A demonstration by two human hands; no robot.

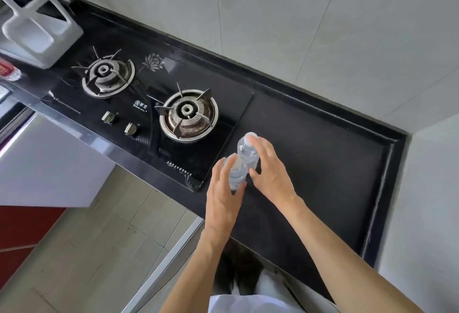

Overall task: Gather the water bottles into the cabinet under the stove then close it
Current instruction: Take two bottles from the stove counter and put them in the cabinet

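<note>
Two clear water bottles stand side by side on the black counter [323, 163], just right of the stove [154, 104]. My left hand [224, 191] wraps around the nearer bottle [237, 174]. My right hand [269, 168] grips the farther bottle [246, 150], whose white cap shows above my fingers. An open cabinet door [169, 260] with a metal edge swings out below the counter's front edge. The cabinet's inside is hidden from view.
The stove has two burners and two knobs near its front. A white rack [37, 29] stands at the counter's far left, with a red-labelled container [8, 70] beside it. Tiled walls close the counter at the back and right. A tiled floor lies below.
</note>
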